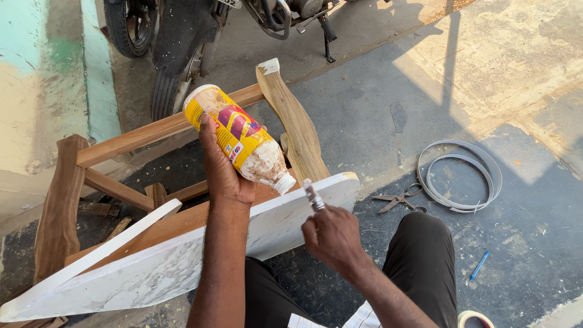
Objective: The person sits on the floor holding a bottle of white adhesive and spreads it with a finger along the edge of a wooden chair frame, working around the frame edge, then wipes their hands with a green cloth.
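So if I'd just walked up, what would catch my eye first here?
Probably the yellow glue bottle, tilted nozzle-down in the left hand at the centre, over a white marble-patterned board lying on a bare wooden chair frame. The right hand holds a small glue-smeared tool at the board's edge. On the ground to the right lie scissors and a coiled strip of white edge banding.

The motorbike (200,36) is cut off by the top edge; the white board's (152,267) left corner runs out of frame — the bottle's (240,136) far side is hidden.
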